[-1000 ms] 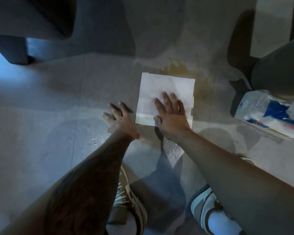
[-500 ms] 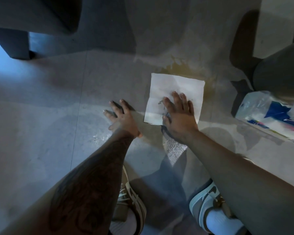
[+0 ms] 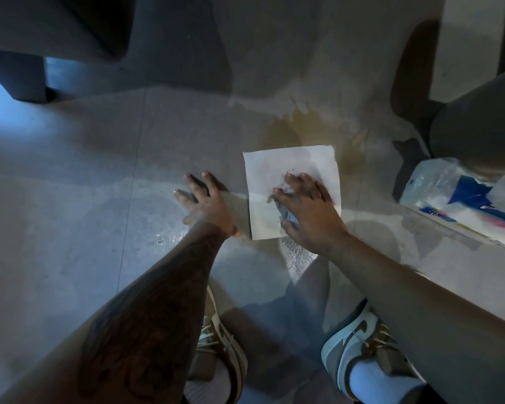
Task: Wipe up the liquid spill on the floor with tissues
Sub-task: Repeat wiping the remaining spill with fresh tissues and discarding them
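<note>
A: How far along?
B: Early. The right hand [image 3: 306, 211] presses flat on a square white paper tissue [image 3: 270, 170] on the grey tiled floor [image 3: 70, 205]; the left hand [image 3: 207, 199] lies flat, empty.
A: What's left?
B: The brownish liquid spill [image 3: 312, 132] beyond.

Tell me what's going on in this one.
A person presses the right hand flat on a tissue laid at the near edge of a brownish spill on the floor. The tissue looks wet and grey around the fingers. The left hand rests flat on the floor beside it. Much of the spill lies beyond the tissue, not yet wiped. A tissue pack lies to the right.
</note>
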### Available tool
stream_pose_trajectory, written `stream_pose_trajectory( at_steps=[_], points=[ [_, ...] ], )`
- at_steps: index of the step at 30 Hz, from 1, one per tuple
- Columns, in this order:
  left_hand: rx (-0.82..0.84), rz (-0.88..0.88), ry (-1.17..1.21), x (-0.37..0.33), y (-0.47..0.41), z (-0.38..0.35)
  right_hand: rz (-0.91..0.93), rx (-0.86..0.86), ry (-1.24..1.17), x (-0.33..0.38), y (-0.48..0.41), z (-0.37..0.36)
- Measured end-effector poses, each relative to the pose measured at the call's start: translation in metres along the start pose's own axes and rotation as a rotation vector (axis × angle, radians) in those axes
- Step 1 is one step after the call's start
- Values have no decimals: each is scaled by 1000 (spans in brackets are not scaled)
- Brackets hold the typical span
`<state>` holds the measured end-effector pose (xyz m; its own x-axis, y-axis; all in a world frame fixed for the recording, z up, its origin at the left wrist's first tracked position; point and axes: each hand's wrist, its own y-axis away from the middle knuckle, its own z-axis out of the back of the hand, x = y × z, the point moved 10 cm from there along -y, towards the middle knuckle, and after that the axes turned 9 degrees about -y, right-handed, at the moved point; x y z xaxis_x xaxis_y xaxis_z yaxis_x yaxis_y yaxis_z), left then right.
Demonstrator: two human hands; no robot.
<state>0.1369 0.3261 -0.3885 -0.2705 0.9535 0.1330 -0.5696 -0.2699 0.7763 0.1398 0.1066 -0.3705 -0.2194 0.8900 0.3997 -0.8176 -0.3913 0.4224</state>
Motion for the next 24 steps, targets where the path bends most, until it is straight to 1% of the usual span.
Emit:
stream_pose_trajectory(
  at_steps=[3,5,6,9,11,13,18,21,24],
  points=[
    [-3,1,-2,0,0,0,-180,-111,-81,-2,-7,15],
    [1,4,-2,1,1,2,-258,-136,-84,1,-9,13],
    [5,6,-4,1,3,3,-250,-139,-85,6,-9,9],
    [19,8,-5,-1,5,5,-115,-106,-109,19,-2,-9],
    [21,10,-3,0,5,5,-45,-82,-114,13,4,-11],
    [10,14,-6,0,6,5,-18,-96,-110,3,8,1],
    [-4,17,-9,0,6,6,-78,-195,-194,-13,6,38],
    [-17,21,-13,1,5,7,-107,-157,-218,-21,-13,45],
    [-7,30,-10,0,5,6,-176,-142,-343,-23,-29,59]
  ],
)
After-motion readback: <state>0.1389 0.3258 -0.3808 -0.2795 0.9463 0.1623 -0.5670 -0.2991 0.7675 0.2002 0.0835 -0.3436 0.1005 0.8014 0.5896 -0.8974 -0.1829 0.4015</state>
